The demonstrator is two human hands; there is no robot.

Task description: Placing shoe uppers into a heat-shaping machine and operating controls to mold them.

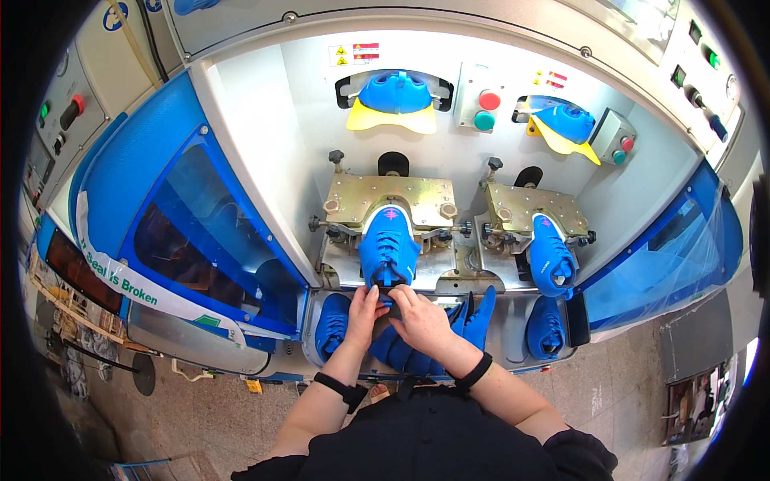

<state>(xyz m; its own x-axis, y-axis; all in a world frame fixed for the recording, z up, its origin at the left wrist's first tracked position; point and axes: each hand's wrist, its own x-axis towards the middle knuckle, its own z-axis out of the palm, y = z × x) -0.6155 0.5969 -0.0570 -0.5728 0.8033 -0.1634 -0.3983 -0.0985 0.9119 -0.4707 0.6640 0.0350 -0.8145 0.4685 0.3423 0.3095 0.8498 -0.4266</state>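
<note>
The blue shoe (388, 250) sat with its toe against the metal fixture (345, 199), probably so that this end was well supported. Its heel faced the person, therefore it was easy to reach: the left hand (366, 314) and the right hand (423, 323) both had their grip clamped there. Loose blue pieces (391, 350) lay just below, within reach.

White light fills the bay (257, 112) brightly and evenly, while the floor (216, 409) looks dimmer. Metal plates (345, 191) glint, and the left window (210, 210) carries reflections. The middle shoe (388, 255) is reasonably sharp; the shirt (425, 437) goes nearly black. Fisheye distortion bends the machine's edges, detail softens outward, and black closes the corners.
</note>
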